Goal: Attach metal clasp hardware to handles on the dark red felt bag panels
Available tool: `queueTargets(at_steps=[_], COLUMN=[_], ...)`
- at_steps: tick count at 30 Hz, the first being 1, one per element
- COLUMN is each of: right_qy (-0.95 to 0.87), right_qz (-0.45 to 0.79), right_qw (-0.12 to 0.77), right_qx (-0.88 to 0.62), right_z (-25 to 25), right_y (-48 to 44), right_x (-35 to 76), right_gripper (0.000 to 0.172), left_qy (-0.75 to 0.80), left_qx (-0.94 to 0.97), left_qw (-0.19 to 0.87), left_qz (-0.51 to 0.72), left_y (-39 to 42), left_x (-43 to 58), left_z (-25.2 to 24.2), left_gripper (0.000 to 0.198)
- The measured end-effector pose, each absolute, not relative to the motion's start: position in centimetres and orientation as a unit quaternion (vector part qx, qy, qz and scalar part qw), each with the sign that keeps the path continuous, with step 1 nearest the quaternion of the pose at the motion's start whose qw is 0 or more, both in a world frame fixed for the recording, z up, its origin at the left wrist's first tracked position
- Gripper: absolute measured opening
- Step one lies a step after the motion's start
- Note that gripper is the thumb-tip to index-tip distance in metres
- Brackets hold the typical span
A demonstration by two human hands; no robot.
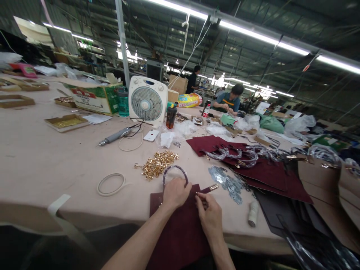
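Observation:
A maroon bag panel [182,236] hangs over the near table edge in front of me. My left hand [176,193] is closed at its top, around the lower part of a plastic-wrapped bag handle [175,167] that loops up beyond my fingers. By the panel's right edge, my right hand [209,212] is closed in a pinch; what sits between thumb and fingers is too small to make out. A maroon strap with a gold-coloured metal end [213,187] sticks out just past that hand. Gold-coloured fasteners [159,164] lie heaped beyond my left hand.
Flat grey metal pieces [227,183] are spread to the right, near a pale roll [253,213]. Stacked maroon panels [261,172] with wrapped handles lie farther right. A tape roll [111,184], an electric screwdriver [115,137] and a fan [148,100] stand leftward. A co-worker [229,99] sits opposite.

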State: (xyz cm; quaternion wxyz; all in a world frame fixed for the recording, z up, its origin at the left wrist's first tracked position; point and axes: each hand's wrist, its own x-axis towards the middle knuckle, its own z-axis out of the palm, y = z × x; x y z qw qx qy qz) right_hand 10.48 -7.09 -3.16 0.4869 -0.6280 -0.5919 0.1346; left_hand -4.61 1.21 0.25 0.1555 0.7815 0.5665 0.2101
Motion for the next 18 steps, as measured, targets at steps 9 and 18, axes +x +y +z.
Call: queueTargets(at_steps=[9, 18], right_qy=[-0.573, -0.578], right_qz=[0.125, 0.098], right_qw=[0.496, 0.463], right_qx=[-0.640, -0.665], right_z=[-3.2, -2.1], right_y=[-7.0, -5.9], right_x=[9.5, 8.5], right_gripper=[0.029, 0.023], left_qy=[0.550, 0.530], left_qx=[0.787, 0.794], left_qw=[0.145, 0.136], left_qz=[0.239, 0.265], left_y=[0.9, 0.4], left_x=[-4.7, -5.0], left_z=[0.1, 0.3], left_gripper=[0.041, 0.037])
